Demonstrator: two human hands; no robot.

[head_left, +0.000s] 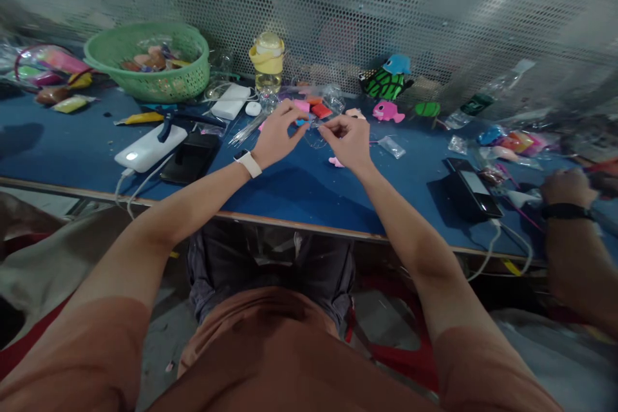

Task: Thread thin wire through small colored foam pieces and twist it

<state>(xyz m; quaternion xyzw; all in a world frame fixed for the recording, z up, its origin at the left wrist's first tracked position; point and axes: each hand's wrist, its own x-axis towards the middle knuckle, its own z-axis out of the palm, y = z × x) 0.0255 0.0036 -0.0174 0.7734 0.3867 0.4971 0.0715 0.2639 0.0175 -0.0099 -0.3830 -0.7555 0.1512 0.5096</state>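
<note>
My left hand (280, 134), with a pale-banded watch at the wrist, is closed with thumb and fingertips drawn together above the blue table. Facing it, my right hand (351, 141) is in a pinch. Something thin and clear seems to lie between the two sets of fingertips, too small to make out. Behind the fingers lie small packs of coloured clay, among them a red one (320, 110) and a pink one (302, 106). A small pink piece (335, 162) rests beneath my right hand. Thin metal-looking sticks (244, 134) lie beside my left hand.
A green basket (183, 85) of packets, a yellow-topped bottle (268, 61) and a white power bank (150, 148) are on the left. A pink fish figure (387, 111) and a turtle figure (385, 84) stand behind. Rightward are a black device (470, 188) and another person's hand (568, 188).
</note>
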